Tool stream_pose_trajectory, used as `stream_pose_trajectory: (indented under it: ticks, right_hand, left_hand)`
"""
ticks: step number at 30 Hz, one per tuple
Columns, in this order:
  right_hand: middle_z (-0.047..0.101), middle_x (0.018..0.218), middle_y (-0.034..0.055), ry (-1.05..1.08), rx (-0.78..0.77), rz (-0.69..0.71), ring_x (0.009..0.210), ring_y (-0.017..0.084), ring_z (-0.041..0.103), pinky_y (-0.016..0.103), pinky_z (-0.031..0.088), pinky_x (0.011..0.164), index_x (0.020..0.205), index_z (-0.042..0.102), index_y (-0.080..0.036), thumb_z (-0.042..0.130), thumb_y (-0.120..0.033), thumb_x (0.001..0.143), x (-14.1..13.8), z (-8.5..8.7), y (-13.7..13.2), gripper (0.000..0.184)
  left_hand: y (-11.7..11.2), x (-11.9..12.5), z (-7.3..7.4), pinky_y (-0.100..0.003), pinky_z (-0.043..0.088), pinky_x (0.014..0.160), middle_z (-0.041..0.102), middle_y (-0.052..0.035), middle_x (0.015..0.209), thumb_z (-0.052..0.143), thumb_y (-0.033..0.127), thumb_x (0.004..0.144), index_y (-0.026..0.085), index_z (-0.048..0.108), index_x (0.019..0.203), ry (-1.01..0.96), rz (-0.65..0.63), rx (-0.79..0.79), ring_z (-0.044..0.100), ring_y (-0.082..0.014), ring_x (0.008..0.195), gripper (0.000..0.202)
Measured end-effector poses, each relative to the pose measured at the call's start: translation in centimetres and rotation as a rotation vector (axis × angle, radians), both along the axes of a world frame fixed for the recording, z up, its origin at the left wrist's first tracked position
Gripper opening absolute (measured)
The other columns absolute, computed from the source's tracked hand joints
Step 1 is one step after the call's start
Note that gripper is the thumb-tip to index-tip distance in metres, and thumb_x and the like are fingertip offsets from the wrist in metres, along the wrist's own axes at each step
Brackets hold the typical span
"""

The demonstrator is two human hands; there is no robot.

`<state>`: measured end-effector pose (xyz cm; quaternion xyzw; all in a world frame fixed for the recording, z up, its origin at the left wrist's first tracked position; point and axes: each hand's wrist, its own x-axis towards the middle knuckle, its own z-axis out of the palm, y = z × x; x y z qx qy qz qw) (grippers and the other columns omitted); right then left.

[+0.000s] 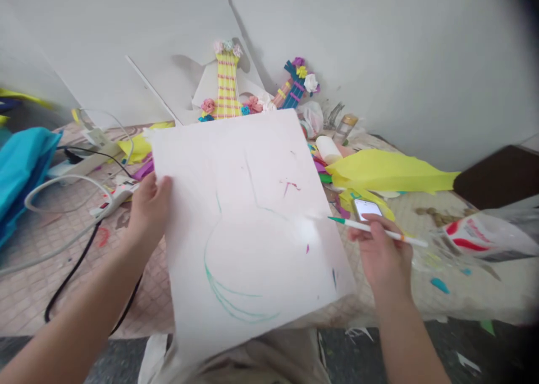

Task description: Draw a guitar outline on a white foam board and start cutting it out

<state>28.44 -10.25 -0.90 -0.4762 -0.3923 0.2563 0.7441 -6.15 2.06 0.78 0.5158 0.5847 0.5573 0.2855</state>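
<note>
A large white board (252,215) with green curved pen lines and small pink marks lies tilted over the table's front edge. My left hand (148,207) grips its left edge, fingers closed over the rim. My right hand (381,252) is at the board's right edge, closed on a white pen with a green tip (374,228) that points left onto the board. A phone with a lit screen (367,209) lies just behind that hand.
Two colourful paper guitars (227,83) (295,86) lean on the wall behind. Yellow paper (387,170), a blue sheet (21,165), a power strip with cables (113,196), a plastic bag (484,235) and paper scraps cover the tiled table (50,272).
</note>
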Motion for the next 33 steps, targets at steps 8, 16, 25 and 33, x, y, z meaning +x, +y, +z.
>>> stream_pose_trajectory:
  ticks: [8, 16, 25, 33]
  right_hand:
    - [0.058, 0.058, 0.0008, -0.058, -0.166, 0.309, 0.053, 0.014, 0.054, 0.029, 0.040, 0.050, 0.072, 0.064, -0.017, 0.061, -0.033, 0.073, -0.4, -0.5, 3.8, 0.017]
    - [0.056, 0.056, -0.0011, -0.021, -0.255, 0.392, 0.052, 0.012, 0.053, 0.026, 0.040, 0.050, 0.069, 0.059, -0.016, 0.065, -0.030, 0.069, -0.7, -2.1, 8.1, 0.015]
    - [0.054, 0.054, -0.0019, -0.136, -0.291, 0.398, 0.053, 0.011, 0.049, 0.026, 0.037, 0.053, 0.070, 0.060, -0.015, 0.065, -0.031, 0.071, -0.9, -3.4, 9.0, 0.017]
    - [0.057, 0.055, -0.0009, -0.214, -0.347, 0.395, 0.053, 0.012, 0.052, 0.025, 0.040, 0.053, 0.070, 0.062, -0.017, 0.062, -0.029, 0.071, -1.4, -3.7, 9.1, 0.013]
  left_hand:
    - [8.7, 2.9, -0.7, -0.026, 0.045, 0.058, 0.066, -0.0091, 0.085, 0.046, 0.028, 0.080, 0.006, 0.059, 0.104, 0.253, -0.114, -0.145, 0.060, -0.0153, 0.064, 0.035]
    - [9.1, 2.4, -0.3, -0.039, 0.039, 0.087, 0.061, -0.0152, 0.108, 0.051, 0.032, 0.075, 0.008, 0.055, 0.111, 0.505, -0.120, -0.101, 0.056, -0.0256, 0.097, 0.043]
    - [-7.1, -2.5, -3.0, -0.035, 0.042, 0.090, 0.060, -0.0056, 0.117, 0.050, 0.047, 0.076, 0.029, 0.057, 0.114, 0.614, -0.350, -0.055, 0.055, -0.0240, 0.105, 0.043]
    - [-13.8, -4.2, -7.5, -0.042, 0.041, 0.096, 0.041, -0.0090, 0.137, 0.065, 0.047, 0.066, 0.025, 0.023, 0.140, 0.971, -0.393, 0.137, 0.044, -0.0297, 0.120, 0.088]
